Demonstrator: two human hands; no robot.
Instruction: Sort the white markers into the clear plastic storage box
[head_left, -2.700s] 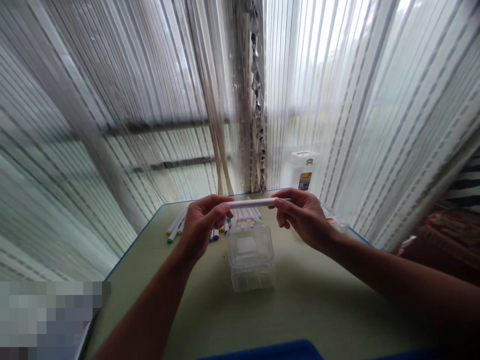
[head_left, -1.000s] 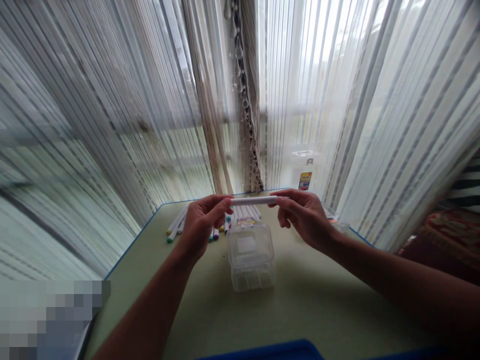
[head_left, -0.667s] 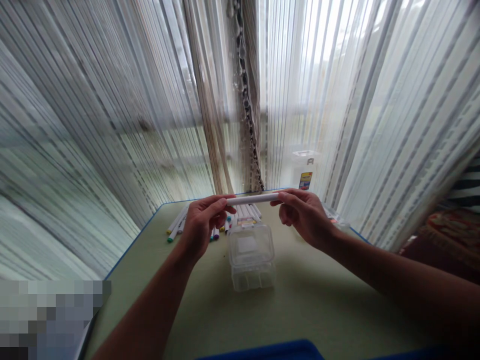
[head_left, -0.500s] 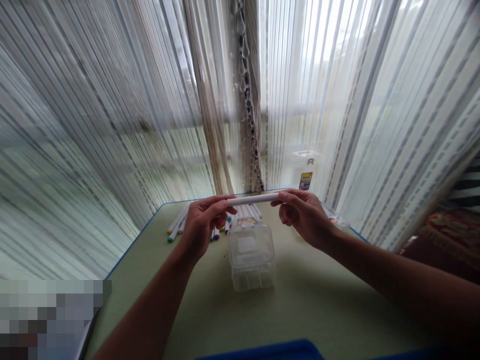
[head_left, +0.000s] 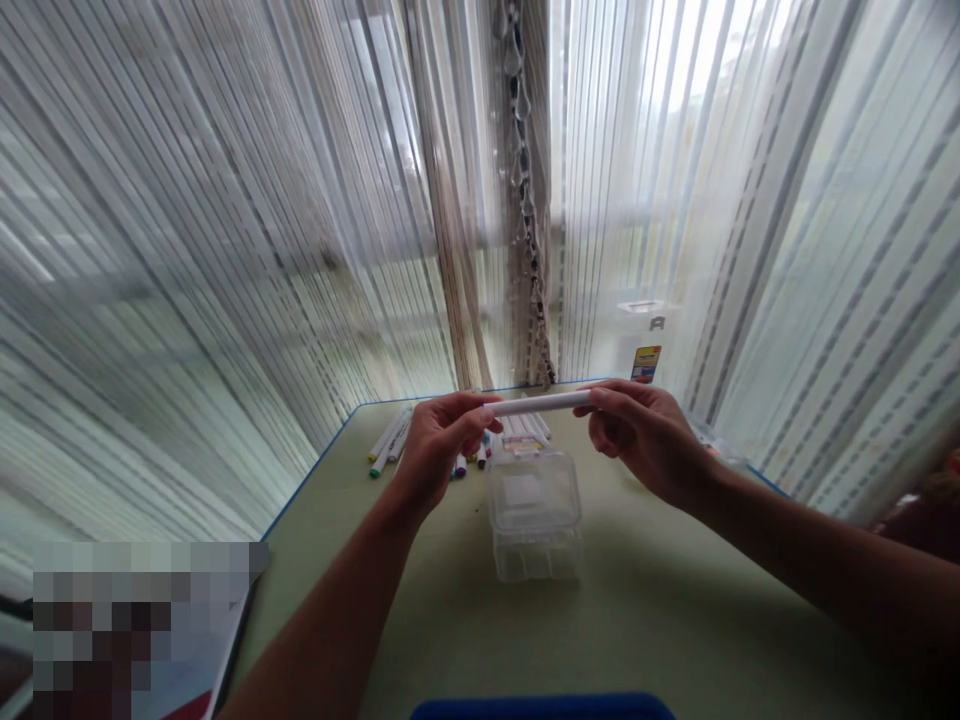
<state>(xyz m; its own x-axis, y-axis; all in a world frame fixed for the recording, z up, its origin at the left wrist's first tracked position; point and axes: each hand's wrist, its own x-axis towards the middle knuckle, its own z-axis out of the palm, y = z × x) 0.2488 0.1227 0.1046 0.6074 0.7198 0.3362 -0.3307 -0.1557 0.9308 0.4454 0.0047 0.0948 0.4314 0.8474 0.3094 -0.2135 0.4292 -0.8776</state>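
A white marker (head_left: 536,403) is held level above the table between my two hands. My left hand (head_left: 446,440) pinches its left end, and my right hand (head_left: 637,430) pinches the right end between thumb and fingers. Below it stands a clear plastic box (head_left: 535,510) with small compartments and its lid raised. Behind my left hand, several white markers with coloured ends (head_left: 388,440) lie on the table. More white markers (head_left: 529,426) sit side by side behind the box, partly hidden by the held one.
The light green table (head_left: 337,600) has a blue edge. A tall clear container with a yellow label (head_left: 646,345) stands at the back right, near string curtains (head_left: 225,200). A blue object (head_left: 544,708) shows at the front. A flat object, partly blurred out (head_left: 217,640), is at the left.
The whole view has shifted, so the table, box and hands appear further right. Both hands keep hold of the marker in much the same pose.
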